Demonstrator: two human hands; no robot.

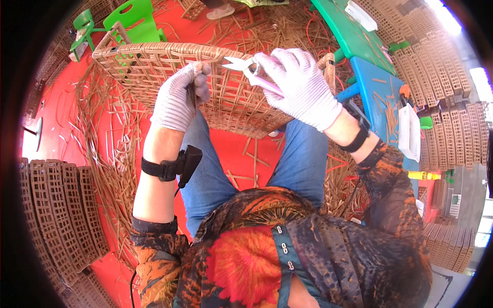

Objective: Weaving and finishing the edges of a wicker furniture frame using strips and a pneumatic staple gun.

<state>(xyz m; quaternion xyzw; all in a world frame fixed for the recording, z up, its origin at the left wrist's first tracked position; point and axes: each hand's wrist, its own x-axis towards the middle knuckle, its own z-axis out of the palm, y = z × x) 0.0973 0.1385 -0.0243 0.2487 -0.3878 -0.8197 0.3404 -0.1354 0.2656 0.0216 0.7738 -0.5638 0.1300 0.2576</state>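
Observation:
A woven wicker basket (149, 56) with an open lattice side stands tilted in front of my knees. Just below its rim, my left hand (175, 100), in a pale ribbed glove, is closed on the wicker. Whether those fingers pinch a loose strand or the weave itself is partly hidden. My right hand (303, 87), gloved the same way, grips pruning shears (237, 64) with pale handles. Their blades are parted and point left along the rim, with the tips a short way from my left fingers.
Loose wicker strips (110, 169) litter the red floor (56, 123). Green chairs (134, 20) stand at the back left. On the right are a green table (354, 31) and a blue table (377, 97). Stacked woven baskets (61, 215) line both sides.

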